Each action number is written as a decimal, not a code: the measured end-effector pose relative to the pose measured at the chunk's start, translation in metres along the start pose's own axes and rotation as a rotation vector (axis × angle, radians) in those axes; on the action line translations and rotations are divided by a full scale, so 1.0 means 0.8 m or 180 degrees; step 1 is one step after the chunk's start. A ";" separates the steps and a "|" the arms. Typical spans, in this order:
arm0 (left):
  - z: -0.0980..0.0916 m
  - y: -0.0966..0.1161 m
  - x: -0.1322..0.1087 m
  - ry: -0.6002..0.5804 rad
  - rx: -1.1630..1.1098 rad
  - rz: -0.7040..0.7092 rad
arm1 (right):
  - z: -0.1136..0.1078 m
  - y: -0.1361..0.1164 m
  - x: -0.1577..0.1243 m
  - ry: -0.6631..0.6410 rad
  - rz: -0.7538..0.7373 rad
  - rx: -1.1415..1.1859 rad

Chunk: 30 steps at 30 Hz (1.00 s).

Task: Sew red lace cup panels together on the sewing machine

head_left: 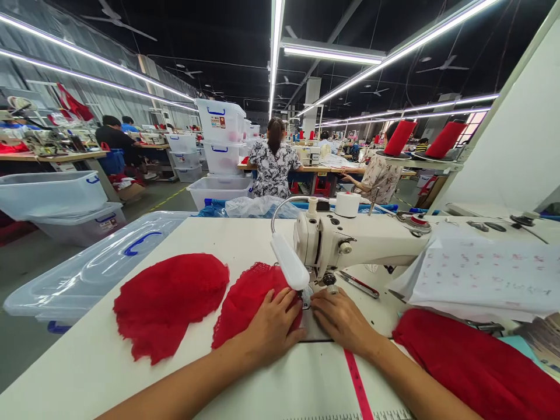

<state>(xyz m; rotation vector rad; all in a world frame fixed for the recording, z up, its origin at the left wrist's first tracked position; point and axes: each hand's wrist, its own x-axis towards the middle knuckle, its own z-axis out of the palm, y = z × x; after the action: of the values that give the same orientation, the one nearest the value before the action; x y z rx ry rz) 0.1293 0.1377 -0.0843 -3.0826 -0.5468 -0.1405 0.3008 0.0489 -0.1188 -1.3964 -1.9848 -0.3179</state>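
Note:
Under my left hand (276, 321) lies a piece of red lace-edged fabric (238, 303). The fingers of that hand are spread flat on it, close to the needle area of a white sewing machine (363, 233). My right hand (340, 318) rests on the machine bed just right of the presser foot, fingers stretched toward it and no held thing visible. A white lamp head (289, 261) on a bendy neck partly hides the needle area. Left of the worked piece, a second red fabric piece (170, 300) lies flat on the white table (210, 382).
Thread snips (359, 284) lie behind my right hand. More red fabric (476, 361) and printed paper (485, 271) are at the right. A pink tape (357, 382) and a ruler (350, 416) mark the front. A clear lidded bin (109, 265) stands left; co-workers sit ahead.

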 end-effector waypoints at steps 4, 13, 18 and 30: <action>0.001 0.003 0.000 0.0004 0.0016 -0.0022 | 0.001 0.001 -0.002 -0.0031 0.0043 0.0047; -0.030 -0.042 -0.062 0.1066 0.0180 0.0353 | 0.002 0.004 -0.007 -0.0026 -0.0037 0.0015; -0.029 -0.091 -0.107 0.1778 0.0353 0.0240 | 0.005 -0.003 -0.005 0.0047 -0.0019 -0.0016; -0.036 -0.036 -0.066 0.0098 0.0193 0.1364 | 0.018 -0.020 0.001 -0.0090 -0.0307 -0.0413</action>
<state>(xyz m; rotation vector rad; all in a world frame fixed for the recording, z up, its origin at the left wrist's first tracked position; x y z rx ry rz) 0.0679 0.1458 -0.0605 -3.0442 0.1143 -0.1611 0.2807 0.0513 -0.1264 -1.3936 -2.0908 -0.4806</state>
